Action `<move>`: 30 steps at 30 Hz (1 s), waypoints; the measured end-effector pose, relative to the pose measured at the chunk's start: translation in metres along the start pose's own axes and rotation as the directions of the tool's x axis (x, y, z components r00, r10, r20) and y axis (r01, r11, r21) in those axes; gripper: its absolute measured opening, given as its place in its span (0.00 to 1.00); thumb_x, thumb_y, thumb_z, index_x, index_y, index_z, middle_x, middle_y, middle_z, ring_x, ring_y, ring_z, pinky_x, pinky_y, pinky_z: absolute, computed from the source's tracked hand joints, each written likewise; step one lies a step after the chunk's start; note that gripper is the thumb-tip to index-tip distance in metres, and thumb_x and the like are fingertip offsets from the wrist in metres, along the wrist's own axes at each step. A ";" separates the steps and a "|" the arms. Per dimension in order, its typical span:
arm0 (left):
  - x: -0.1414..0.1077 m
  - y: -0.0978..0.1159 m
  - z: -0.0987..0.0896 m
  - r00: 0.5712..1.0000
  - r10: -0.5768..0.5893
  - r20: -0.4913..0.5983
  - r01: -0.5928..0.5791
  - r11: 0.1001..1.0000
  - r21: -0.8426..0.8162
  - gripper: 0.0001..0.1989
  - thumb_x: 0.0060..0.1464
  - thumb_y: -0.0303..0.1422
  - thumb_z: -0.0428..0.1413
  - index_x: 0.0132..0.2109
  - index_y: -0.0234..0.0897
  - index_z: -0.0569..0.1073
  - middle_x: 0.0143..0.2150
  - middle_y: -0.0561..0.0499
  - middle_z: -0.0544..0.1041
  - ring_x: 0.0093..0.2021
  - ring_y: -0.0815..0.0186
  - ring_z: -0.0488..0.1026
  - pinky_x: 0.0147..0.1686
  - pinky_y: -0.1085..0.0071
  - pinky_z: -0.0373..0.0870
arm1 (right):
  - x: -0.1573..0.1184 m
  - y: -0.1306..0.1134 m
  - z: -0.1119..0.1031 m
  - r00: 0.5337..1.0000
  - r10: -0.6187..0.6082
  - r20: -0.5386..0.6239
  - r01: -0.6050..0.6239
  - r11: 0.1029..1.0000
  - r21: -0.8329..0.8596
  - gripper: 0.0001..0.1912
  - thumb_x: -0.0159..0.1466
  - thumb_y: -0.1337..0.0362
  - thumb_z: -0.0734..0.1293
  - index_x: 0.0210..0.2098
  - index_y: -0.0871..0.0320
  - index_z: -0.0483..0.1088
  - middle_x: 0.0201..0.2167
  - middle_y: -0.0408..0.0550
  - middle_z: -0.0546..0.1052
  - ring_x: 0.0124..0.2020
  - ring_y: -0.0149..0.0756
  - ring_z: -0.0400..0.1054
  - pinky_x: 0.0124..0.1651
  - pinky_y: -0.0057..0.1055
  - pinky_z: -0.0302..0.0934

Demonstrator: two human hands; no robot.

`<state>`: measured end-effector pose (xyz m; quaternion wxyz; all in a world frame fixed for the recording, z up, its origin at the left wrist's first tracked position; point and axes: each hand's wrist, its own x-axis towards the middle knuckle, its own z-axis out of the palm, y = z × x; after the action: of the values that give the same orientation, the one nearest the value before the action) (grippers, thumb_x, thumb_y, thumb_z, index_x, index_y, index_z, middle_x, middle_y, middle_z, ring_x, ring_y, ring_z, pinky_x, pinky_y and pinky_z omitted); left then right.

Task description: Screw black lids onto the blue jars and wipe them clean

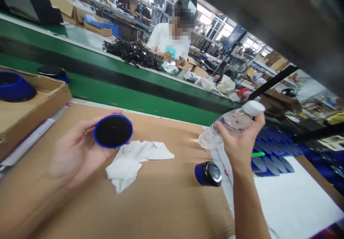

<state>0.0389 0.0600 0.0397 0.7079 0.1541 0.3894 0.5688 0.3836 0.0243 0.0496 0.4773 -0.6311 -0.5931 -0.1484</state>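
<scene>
My left hand (86,149) is wrapped round a round blue-rimmed part (113,131) whose flat black face is turned up toward me. In my right hand (239,138) is a clear plastic bottle (228,124) with a white cap, tilted, its base toward the lower left. The bottle holds a clear liquid, as far as I can see. Between the hands, a crumpled white cloth or tissue (129,163) lies on the brown cardboard sheet (161,203). Below the bottle, a blue and glossy black round part (208,173) rests on the cardboard.
On the left stands a cardboard box (40,106) holding a blue part (16,85). Rows of blue pieces with grey faces (268,156) lie at the right beside white paper (295,196). Across the green bench (129,99), a co-worker (172,38) sits by a pile of black cables (131,52).
</scene>
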 end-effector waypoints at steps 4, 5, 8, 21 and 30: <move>0.002 0.010 0.004 0.999 0.025 -0.028 -0.025 1.000 0.007 0.17 0.58 0.31 0.51 0.44 0.25 0.81 0.48 0.31 0.80 0.44 0.50 0.79 0.29 0.62 0.83 | -0.003 -0.027 0.000 0.877 -0.260 0.403 0.304 0.951 -0.048 0.39 0.67 0.67 0.68 0.72 0.52 0.48 0.65 0.60 0.63 0.67 0.54 0.59 0.68 0.59 0.55; 0.002 0.011 0.004 0.999 0.034 -0.024 -0.034 0.999 0.001 0.16 0.58 0.31 0.50 0.43 0.25 0.80 0.48 0.31 0.79 0.44 0.51 0.79 0.29 0.62 0.83 | -0.004 -0.032 0.000 0.814 -0.292 0.501 0.362 0.931 -0.045 0.37 0.67 0.70 0.66 0.71 0.52 0.50 0.63 0.60 0.66 0.64 0.54 0.62 0.66 0.58 0.60; 0.002 0.013 0.004 0.999 0.040 0.003 -0.040 0.999 -0.012 0.15 0.59 0.31 0.50 0.42 0.26 0.79 0.49 0.33 0.79 0.45 0.51 0.77 0.29 0.62 0.83 | -0.010 -0.044 0.004 0.650 -0.332 0.684 0.491 0.870 -0.045 0.36 0.63 0.78 0.63 0.69 0.56 0.56 0.60 0.62 0.70 0.58 0.56 0.68 0.57 0.58 0.68; 0.002 0.000 0.000 0.998 -0.029 0.052 0.030 0.999 -0.015 0.15 0.58 0.32 0.54 0.45 0.27 0.80 0.46 0.38 0.82 0.44 0.55 0.77 0.34 0.63 0.84 | -0.032 -0.083 0.037 0.349 -0.464 0.814 0.777 0.629 0.026 0.42 0.56 0.88 0.53 0.62 0.52 0.68 0.53 0.57 0.76 0.50 0.54 0.72 0.50 0.52 0.71; 0.003 -0.001 0.002 0.998 -0.048 0.048 0.050 0.998 -0.041 0.13 0.55 0.31 0.56 0.42 0.29 0.82 0.43 0.41 0.83 0.42 0.57 0.79 0.33 0.63 0.84 | -0.029 -0.090 0.040 0.361 -0.450 0.817 0.794 0.608 -0.016 0.39 0.62 0.86 0.52 0.64 0.49 0.65 0.52 0.55 0.75 0.47 0.50 0.71 0.49 0.49 0.69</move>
<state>0.0411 0.0630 0.0391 0.7337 0.1428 0.3644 0.5554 0.2807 0.0233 0.0462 -0.0524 -0.4331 -0.8835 -0.1705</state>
